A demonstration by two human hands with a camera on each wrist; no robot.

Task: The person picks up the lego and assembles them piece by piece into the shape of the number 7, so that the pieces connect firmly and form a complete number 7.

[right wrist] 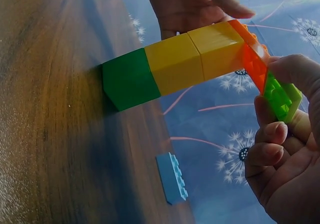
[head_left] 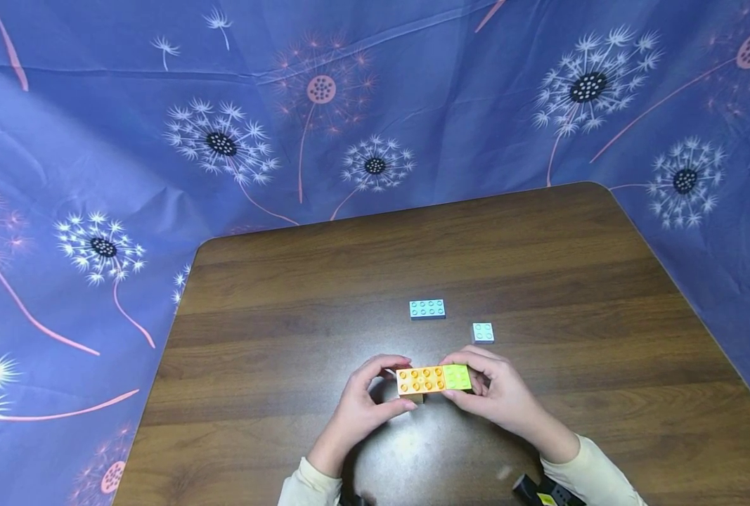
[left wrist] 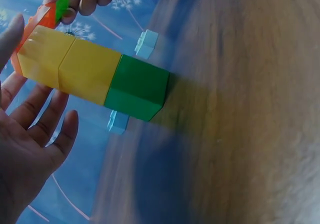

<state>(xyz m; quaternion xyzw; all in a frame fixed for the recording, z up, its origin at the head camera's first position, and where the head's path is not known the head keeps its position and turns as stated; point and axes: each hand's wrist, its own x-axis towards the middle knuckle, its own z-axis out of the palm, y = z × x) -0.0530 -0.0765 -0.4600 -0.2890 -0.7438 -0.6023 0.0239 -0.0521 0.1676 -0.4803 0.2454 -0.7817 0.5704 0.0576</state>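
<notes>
A brick tower stands upright on the table, with a green brick [left wrist: 137, 86] at the bottom and two yellow bricks [right wrist: 175, 61] above it. Across its top lies an orange eight-stud brick [head_left: 420, 380], overhanging to the right. My left hand [head_left: 371, 397] holds the tower near its top, thumb in front and fingers behind. Between right thumb and fingers, my right hand [head_left: 498, 386] pinches a lime green four-stud brick [head_left: 457, 377] at the orange brick's overhanging end. Hollow undersides of both show in the right wrist view. Whether they are joined I cannot tell.
Behind the hands, a light blue eight-stud brick [head_left: 427, 309] and a pale blue four-stud brick [head_left: 483, 332] lie on the wooden table [head_left: 273, 316]. A black object [head_left: 545, 490] is by the right sleeve. A blue dandelion-patterned cloth [head_left: 444, 140] hangs behind the table.
</notes>
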